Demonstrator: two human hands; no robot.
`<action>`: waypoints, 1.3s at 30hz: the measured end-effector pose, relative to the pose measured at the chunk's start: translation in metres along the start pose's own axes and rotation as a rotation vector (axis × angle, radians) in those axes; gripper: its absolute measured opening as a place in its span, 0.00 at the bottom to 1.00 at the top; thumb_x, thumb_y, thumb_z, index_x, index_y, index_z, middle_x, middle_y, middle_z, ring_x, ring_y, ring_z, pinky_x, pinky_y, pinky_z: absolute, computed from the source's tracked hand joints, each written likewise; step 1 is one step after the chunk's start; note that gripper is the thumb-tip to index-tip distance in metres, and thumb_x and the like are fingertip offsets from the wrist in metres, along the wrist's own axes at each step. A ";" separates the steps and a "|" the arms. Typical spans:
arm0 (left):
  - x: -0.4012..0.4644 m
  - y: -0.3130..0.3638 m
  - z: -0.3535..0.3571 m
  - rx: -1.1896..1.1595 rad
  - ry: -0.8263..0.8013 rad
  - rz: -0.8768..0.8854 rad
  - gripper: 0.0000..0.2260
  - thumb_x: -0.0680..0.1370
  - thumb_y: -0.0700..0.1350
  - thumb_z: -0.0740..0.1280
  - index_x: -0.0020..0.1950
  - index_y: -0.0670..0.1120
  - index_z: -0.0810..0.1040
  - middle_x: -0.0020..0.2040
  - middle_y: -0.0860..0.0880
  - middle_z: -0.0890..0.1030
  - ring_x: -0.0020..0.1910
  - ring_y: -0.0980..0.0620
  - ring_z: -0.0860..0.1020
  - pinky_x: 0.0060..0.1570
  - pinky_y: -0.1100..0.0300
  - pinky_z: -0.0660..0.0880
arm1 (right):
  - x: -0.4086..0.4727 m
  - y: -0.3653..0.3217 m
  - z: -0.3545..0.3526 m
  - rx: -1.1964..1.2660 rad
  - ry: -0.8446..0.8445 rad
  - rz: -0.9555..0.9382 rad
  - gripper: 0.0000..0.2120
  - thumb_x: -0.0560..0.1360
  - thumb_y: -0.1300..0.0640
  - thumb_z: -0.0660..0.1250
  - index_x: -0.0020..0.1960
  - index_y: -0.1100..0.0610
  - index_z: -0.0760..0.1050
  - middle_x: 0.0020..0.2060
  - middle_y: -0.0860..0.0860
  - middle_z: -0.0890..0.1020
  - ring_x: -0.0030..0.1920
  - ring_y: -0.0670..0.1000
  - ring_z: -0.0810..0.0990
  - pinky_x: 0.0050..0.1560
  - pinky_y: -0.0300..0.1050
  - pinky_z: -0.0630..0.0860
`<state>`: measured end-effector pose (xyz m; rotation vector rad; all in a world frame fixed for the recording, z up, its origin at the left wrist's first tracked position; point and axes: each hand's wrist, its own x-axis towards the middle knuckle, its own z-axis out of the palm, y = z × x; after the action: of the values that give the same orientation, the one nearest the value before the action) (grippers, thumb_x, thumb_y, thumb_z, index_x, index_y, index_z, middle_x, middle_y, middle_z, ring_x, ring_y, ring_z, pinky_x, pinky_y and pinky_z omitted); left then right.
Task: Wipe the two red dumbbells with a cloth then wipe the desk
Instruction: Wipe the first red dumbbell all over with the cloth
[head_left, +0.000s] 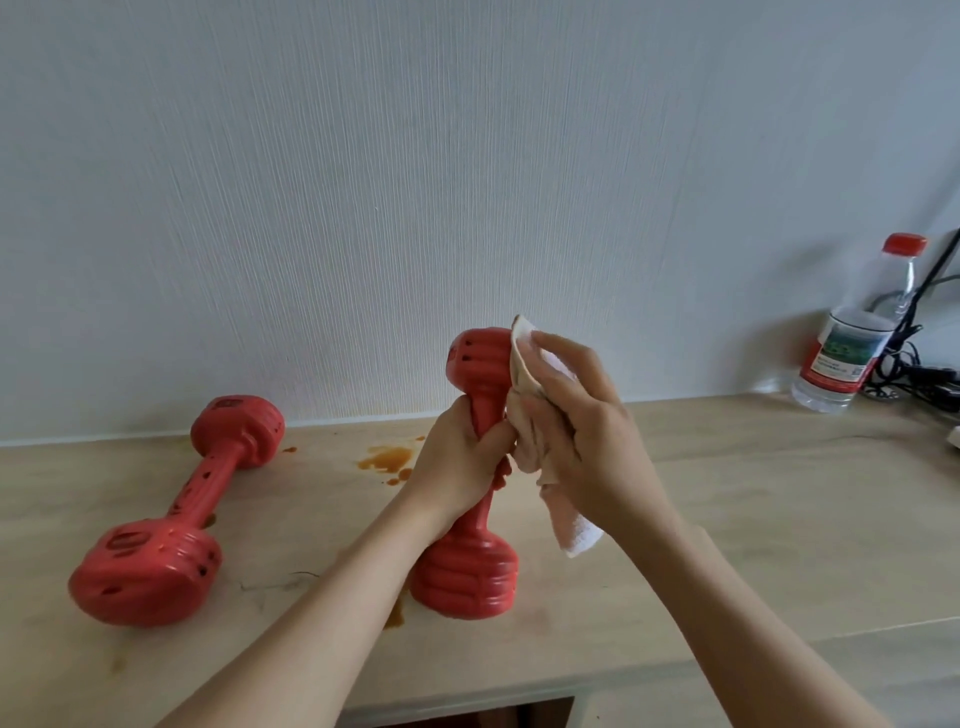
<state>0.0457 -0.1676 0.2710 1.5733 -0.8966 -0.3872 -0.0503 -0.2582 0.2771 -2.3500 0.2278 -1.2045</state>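
One red dumbbell (467, 571) stands on end on the light wooden desk (753, 519), near the middle. My left hand (457, 462) grips its handle. My right hand (576, 431) holds a pale, stained cloth (524, 374) and presses it against the right side of the dumbbell's upper head. The cloth's loose end hangs below my right wrist. A second red dumbbell (176, 514) lies on its side at the left of the desk, untouched.
Orange-brown spill stains (387, 460) mark the desk behind the upright dumbbell, with smaller spots by its base. A water bottle with a red cap (857, 332) stands at the back right beside black cables (919, 364). A white wall rises behind the desk.
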 end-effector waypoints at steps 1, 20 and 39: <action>0.001 -0.001 0.000 0.001 -0.002 -0.010 0.05 0.75 0.38 0.62 0.40 0.43 0.71 0.28 0.48 0.76 0.22 0.57 0.73 0.25 0.65 0.70 | 0.001 -0.001 -0.001 -0.020 0.019 -0.001 0.22 0.77 0.49 0.53 0.68 0.52 0.72 0.64 0.46 0.71 0.62 0.52 0.73 0.55 0.41 0.73; 0.004 -0.007 -0.002 0.030 -0.062 -0.015 0.03 0.76 0.37 0.63 0.42 0.41 0.71 0.28 0.47 0.74 0.24 0.53 0.72 0.27 0.62 0.72 | 0.017 -0.003 -0.011 0.116 0.115 0.280 0.10 0.77 0.64 0.60 0.49 0.52 0.76 0.47 0.49 0.79 0.46 0.42 0.78 0.46 0.34 0.74; 0.005 -0.009 -0.001 0.024 -0.032 -0.033 0.03 0.75 0.35 0.61 0.42 0.41 0.70 0.28 0.47 0.74 0.22 0.54 0.71 0.27 0.60 0.70 | 0.012 -0.007 -0.003 -0.011 0.216 0.123 0.11 0.75 0.61 0.61 0.50 0.53 0.80 0.46 0.44 0.78 0.45 0.46 0.78 0.41 0.44 0.76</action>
<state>0.0519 -0.1708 0.2639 1.6088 -0.9037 -0.4271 -0.0462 -0.2578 0.2903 -2.1789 0.4456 -1.3978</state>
